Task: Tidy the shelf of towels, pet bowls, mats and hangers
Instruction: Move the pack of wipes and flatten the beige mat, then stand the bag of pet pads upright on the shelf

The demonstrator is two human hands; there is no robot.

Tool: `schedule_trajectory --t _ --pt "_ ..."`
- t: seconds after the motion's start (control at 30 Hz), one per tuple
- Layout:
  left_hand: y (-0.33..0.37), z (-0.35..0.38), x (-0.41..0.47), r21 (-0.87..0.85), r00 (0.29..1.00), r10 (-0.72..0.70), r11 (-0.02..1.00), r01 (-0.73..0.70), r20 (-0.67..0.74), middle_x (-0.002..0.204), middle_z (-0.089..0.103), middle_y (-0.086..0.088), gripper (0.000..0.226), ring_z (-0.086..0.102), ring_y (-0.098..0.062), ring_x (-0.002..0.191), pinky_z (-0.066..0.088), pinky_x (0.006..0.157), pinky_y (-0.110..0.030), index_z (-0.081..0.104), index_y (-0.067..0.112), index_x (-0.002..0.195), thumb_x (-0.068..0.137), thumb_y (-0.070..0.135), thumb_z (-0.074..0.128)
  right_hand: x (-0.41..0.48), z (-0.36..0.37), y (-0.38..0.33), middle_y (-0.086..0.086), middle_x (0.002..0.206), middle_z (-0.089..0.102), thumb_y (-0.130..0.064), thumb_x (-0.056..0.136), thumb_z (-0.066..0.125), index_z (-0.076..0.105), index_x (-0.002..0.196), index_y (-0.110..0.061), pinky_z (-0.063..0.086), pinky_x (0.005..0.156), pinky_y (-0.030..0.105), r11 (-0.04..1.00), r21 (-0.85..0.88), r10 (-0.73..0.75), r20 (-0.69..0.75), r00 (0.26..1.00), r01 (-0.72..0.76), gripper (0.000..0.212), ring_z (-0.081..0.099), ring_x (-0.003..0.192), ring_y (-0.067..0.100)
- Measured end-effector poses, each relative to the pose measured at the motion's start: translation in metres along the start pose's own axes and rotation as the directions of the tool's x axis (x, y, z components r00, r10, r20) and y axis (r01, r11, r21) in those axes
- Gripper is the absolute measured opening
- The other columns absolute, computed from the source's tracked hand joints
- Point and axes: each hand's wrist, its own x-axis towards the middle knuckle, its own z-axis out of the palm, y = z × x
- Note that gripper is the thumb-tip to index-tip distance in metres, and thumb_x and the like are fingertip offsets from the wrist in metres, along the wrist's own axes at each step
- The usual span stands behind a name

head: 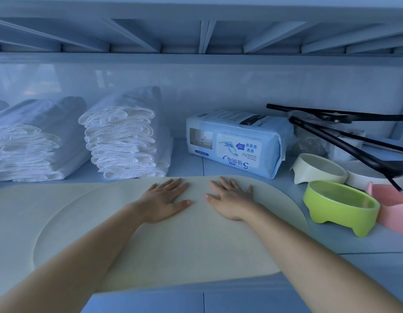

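Observation:
A pale cream mat lies flat across the front of the shelf, over another mat on the left. My left hand and my right hand press flat on its far edge, fingers straight. Two stacks of folded white towels stand behind at the left. At the right are a green pet bowl, a white bowl, a pink bowl and black hangers.
A blue-and-white pack of pads lies at the back centre. The upper shelf's underside hangs low overhead. The shelf board shows bare at the front right.

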Motion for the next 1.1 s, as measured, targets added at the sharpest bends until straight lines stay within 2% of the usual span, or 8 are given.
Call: schedule_trajectory --t 0.27,0.4,0.5,0.6,0.73,0.87,1.0,1.1 --pt "0.013 0.002 -0.013 -0.02 0.999 -0.025 1.0 0.024 -0.031 0.157 -0.001 0.013 0.064 -0.002 -0.004 0.143 -0.002 0.115 -0.03 0.006 0.04 0.147 0.091 0.064 0.023 -0.013 0.003 0.004 -0.009 0.157 -0.012 -0.063 0.091 0.014 0.002 0.148 -0.038 -0.005 0.108 0.061 1.0 0.005 -0.009 -0.022 1.0 0.009 0.063 -0.007 0.145 0.017" --pt "0.015 0.004 -0.018 -0.084 0.991 -0.044 0.996 0.034 -0.126 0.155 0.014 0.014 0.061 0.011 -0.003 0.142 0.005 0.116 -0.027 0.022 0.039 0.145 0.09 0.062 0.034 -0.016 0.006 0.006 -0.009 0.157 -0.009 -0.063 0.091 0.015 0.005 0.148 -0.038 -0.004 0.109 0.06 1.0 0.018 -0.012 -0.048 0.999 0.013 0.063 -0.005 0.145 0.017" --pt "0.014 0.003 -0.016 -0.113 0.98 -0.047 0.993 0.025 -0.195 0.151 0.026 0.014 0.055 0.024 -0.006 0.138 0.014 0.114 -0.024 0.035 0.037 0.14 0.09 0.059 0.041 -0.015 0.006 0.006 -0.01 0.158 -0.001 -0.063 0.091 0.02 0.014 0.147 -0.035 -0.002 0.109 0.058 0.998 0.055 -0.013 -0.087 0.996 0.018 0.063 -0.001 0.145 0.015" --pt "0.013 0.0 -0.007 -0.07 0.982 -0.013 0.998 0.0 -0.189 0.149 0.028 0.014 0.053 0.027 -0.007 0.136 0.019 0.113 -0.024 0.038 0.037 0.138 0.09 0.058 0.041 -0.014 0.002 0.007 -0.008 0.156 0.013 -0.055 0.092 0.033 0.024 0.145 -0.027 0.008 0.112 0.053 0.989 0.145 0.004 -0.179 0.984 0.022 0.061 0.009 0.143 0.012" --pt "0.015 -0.006 0.015 -0.017 0.978 0.05 0.998 -0.054 -0.201 0.152 0.025 0.012 0.052 0.025 -0.009 0.138 0.02 0.112 -0.028 0.035 0.038 0.139 0.091 0.055 0.04 -0.008 -0.019 0.015 -0.002 0.15 0.025 -0.035 0.091 0.046 0.034 0.14 -0.018 0.029 0.108 0.038 0.975 0.197 -0.011 -0.413 0.911 0.101 0.053 0.019 0.138 0.015" --pt "0.013 -0.017 0.041 0.011 0.964 0.128 0.992 -0.13 -0.234 0.152 0.025 0.012 0.05 0.024 -0.01 0.138 0.02 0.11 -0.029 0.033 0.038 0.141 0.092 0.051 0.041 0.003 -0.051 0.026 -0.002 0.151 0.025 -0.024 0.089 0.051 0.041 0.136 -0.018 0.035 0.1 0.034 0.99 0.067 -0.059 -0.611 0.789 0.125 0.049 0.018 0.139 0.017" --pt "0.008 -0.03 0.066 0.049 0.937 0.201 0.98 -0.195 -0.286 0.151 0.027 0.013 0.05 0.027 -0.01 0.136 0.027 0.108 -0.029 0.032 0.038 0.14 0.092 0.051 0.041 0.013 -0.076 0.042 0.001 0.154 0.019 -0.023 0.086 0.057 0.041 0.138 -0.02 0.031 0.101 0.038 0.999 -0.049 -0.042 -0.709 0.704 0.01 0.054 0.013 0.142 0.02" --pt "0.005 -0.039 0.082 0.037 0.908 0.249 0.967 -0.251 -0.336 0.15 0.027 0.013 0.05 0.028 -0.011 0.136 0.03 0.108 -0.033 0.033 0.036 0.14 0.092 0.047 0.044 0.017 -0.086 0.056 0.001 0.156 0.013 -0.028 0.086 0.06 0.034 0.141 -0.023 0.028 0.104 0.043 0.993 -0.022 0.061 -0.737 0.673 -0.115 0.062 0.01 0.142 0.021"
